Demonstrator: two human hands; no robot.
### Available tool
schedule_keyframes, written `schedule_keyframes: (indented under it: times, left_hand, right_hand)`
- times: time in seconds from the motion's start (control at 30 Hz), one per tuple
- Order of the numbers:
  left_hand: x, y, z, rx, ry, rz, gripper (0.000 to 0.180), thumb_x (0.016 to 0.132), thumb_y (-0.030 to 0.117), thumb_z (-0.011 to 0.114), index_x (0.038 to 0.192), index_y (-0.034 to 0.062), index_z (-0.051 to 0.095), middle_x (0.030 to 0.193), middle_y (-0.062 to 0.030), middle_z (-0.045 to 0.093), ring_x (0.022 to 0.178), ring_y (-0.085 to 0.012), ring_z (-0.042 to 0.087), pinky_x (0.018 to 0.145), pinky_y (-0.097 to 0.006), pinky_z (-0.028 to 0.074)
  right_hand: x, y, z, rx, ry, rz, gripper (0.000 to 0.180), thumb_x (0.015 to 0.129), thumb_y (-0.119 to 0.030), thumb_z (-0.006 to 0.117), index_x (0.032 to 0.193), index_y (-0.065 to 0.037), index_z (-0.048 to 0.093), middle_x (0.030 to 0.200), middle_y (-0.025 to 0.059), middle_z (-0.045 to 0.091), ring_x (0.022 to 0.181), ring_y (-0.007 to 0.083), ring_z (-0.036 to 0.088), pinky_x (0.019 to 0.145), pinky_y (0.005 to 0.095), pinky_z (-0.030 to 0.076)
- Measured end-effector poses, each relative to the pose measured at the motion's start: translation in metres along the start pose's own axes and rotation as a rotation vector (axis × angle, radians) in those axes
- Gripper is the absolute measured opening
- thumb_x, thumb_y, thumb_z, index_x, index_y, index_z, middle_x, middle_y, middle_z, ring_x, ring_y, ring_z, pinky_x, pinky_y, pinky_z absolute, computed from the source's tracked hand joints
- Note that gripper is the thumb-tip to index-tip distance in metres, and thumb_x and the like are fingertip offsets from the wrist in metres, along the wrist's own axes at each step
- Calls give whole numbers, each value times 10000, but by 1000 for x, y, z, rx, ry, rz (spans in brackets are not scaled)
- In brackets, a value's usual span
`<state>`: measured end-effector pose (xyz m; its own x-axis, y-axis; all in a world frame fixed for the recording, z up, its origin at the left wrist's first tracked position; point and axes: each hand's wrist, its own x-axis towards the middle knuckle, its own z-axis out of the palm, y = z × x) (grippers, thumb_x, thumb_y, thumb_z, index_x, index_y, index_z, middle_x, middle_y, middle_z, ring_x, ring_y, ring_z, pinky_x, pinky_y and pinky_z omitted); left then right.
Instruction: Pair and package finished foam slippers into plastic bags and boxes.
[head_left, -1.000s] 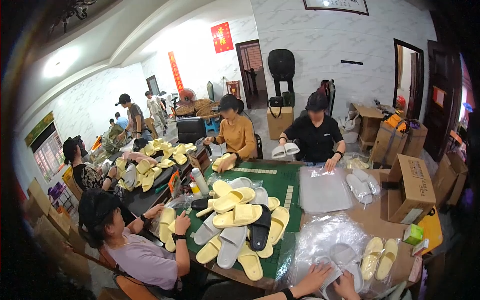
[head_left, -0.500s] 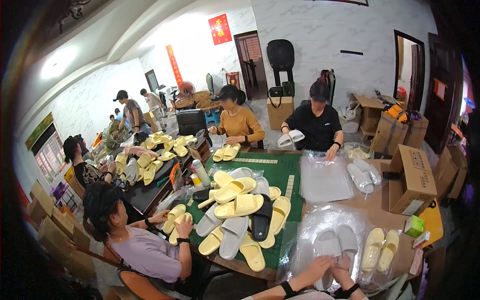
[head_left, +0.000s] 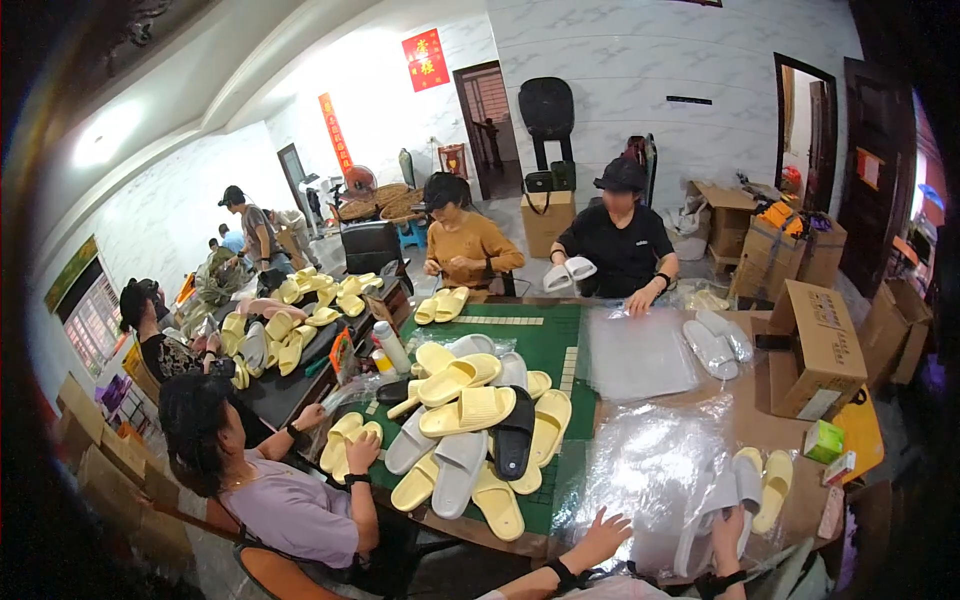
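Observation:
My left hand hovers over or rests on a stack of clear plastic bags, fingers spread, holding nothing. To its right, my right hand grips a pair of grey slippers near the front edge of the table; the fingers are partly hidden. The grey pair lies beside a pair of yellow slippers in clear plastic and overlaps the nearer one. Left of the bags, a big heap of yellow, grey and black slippers covers part of a green mat.
An open cardboard box stands at the right, with a small green box near it. Across the table a person in black holds white slippers by more plastic bags. A person in lilac handles yellow slippers at left.
My right hand has moved right with the grey slippers, off the plastic bags and toward the yellow pair. My left hand has let go, shifted left and spread its fingers.

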<state>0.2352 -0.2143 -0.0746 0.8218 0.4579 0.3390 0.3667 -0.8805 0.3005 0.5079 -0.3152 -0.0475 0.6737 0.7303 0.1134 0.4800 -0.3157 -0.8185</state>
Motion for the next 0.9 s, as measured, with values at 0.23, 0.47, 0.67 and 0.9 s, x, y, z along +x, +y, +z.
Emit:
schedule_keyframes:
  times: [0.23,0.47,0.67,0.9]
  left_hand:
    - [-21,0,37,-207,-674,-183,316,776,52,481,1089,59,527,994,-137,534,1008,-286,495,726,-411,417]
    - [-2,24,19,-30,-264,10,168,719,43,503,876,42,564,852,-102,542,875,-269,518,797,-395,397]
    - [-17,10,33,168,-541,-155,411,769,147,520,1179,137,548,1092,-80,605,1136,-307,492,1008,-637,159]
    - [-10,1,33,163,-287,-295,199,822,155,474,989,55,518,985,-119,594,1072,-350,502,976,-589,214]
  right_hand:
    - [9,3,-45,15,260,163,373,818,-30,512,1173,73,463,1329,262,351,1226,372,360,991,382,320]
    - [-19,6,-51,458,303,151,472,825,59,471,1288,45,379,1337,167,373,1202,252,389,977,346,342]
    - [-14,-62,-40,549,173,179,444,853,13,495,1281,32,381,1234,134,481,1122,208,461,938,313,375]
    - [-9,-52,-37,446,196,103,405,861,-29,529,1242,53,418,1279,130,437,1162,202,431,970,305,341]
